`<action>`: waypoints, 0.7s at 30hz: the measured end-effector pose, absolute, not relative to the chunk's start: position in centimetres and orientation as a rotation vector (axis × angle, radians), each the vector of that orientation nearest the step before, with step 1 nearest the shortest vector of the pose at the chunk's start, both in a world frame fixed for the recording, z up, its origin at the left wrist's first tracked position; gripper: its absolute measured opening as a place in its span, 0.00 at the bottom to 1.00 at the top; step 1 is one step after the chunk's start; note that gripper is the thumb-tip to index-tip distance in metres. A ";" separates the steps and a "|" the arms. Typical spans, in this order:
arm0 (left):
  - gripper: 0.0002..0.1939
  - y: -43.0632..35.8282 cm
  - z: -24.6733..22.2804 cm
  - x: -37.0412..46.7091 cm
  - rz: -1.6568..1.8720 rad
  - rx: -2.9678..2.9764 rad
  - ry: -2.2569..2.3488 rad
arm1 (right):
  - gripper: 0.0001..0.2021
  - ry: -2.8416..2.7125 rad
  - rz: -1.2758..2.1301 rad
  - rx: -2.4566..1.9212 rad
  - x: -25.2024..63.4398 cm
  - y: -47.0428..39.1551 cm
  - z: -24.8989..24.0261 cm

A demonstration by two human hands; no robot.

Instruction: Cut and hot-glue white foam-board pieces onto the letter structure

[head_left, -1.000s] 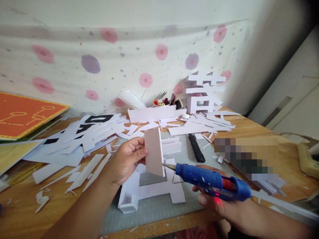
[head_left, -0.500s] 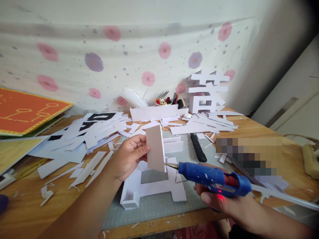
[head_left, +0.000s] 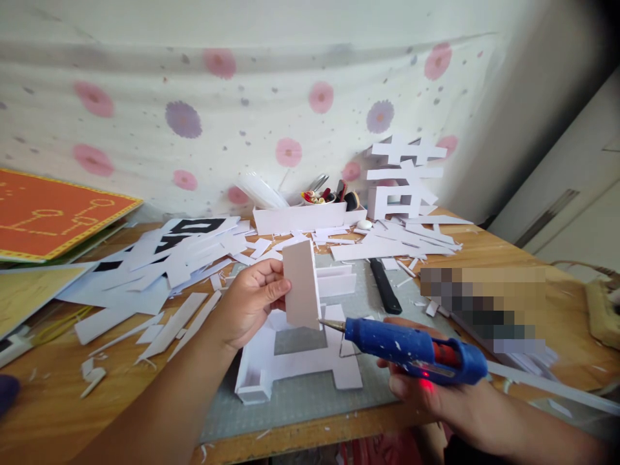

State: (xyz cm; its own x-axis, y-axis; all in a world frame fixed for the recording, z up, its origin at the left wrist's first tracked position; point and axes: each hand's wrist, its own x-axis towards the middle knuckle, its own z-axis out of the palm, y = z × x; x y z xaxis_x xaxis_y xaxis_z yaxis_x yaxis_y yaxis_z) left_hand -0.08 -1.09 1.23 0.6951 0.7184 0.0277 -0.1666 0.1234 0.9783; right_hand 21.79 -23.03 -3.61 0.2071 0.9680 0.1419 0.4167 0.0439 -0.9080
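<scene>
My left hand [head_left: 249,307] pinches a small white foam-board rectangle [head_left: 301,284], holding it upright above the table. A blue hot glue gun [head_left: 416,351] is gripped in my right hand [head_left: 426,391], its metal nozzle touching the lower right corner of the rectangle. A red light glows on the gun's underside. Below both lies a white foam-board letter shape [head_left: 295,365] with raised side walls, resting on a grey cutting mat [head_left: 310,394].
White foam-board offcuts [head_left: 159,271] litter the wooden table. A black utility knife [head_left: 385,286] lies on the mat. A white tray of tools [head_left: 303,216] and a standing white character [head_left: 404,177] sit at the back. An orange board [head_left: 48,216] lies left.
The foam-board rectangle and my left hand have risen slightly. The glue gun nozzle stays at the piece's lower right corner. The view has shifted a little.
</scene>
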 end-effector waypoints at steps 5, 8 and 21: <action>0.20 -1.0 1.4 -0.1 0.703 1.274 0.514 | 0.29 -1.321 0.715 -1.559 22.2 -23.5 -5.3; 0.18 -1.0 1.4 -0.2 0.720 1.265 0.497 | 0.28 -1.310 0.719 -1.574 22.1 -23.6 -5.5; 0.23 -1.2 1.6 0.1 0.723 1.274 0.550 | 0.16 -1.496 0.697 -1.495 20.5 -22.3 0.6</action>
